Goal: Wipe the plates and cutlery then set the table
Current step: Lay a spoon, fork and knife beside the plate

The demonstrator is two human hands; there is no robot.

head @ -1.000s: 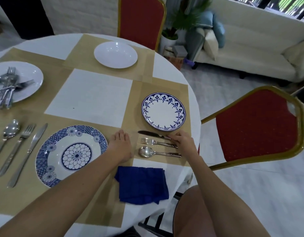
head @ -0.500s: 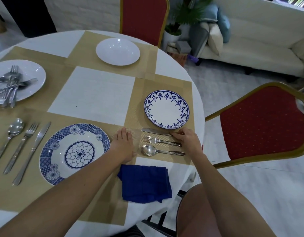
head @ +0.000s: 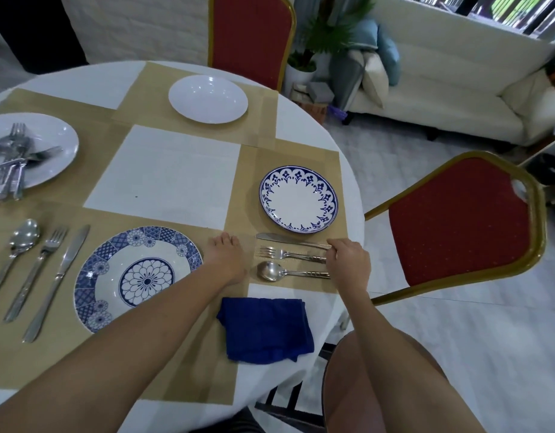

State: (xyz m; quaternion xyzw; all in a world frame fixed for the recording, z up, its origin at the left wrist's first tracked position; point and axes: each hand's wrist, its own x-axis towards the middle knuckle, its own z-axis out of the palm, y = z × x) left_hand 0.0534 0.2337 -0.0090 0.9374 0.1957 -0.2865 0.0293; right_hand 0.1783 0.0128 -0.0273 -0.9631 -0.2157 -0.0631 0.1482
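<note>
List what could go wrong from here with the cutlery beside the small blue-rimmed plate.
The right hand curls over the knife and fork handles; a slip might skew them or knock the spoon.
The knife lies close to the small plate; pushed, it could strike the rim.
The blue cloth sits near the edge of the table and might get brushed off.
</note>
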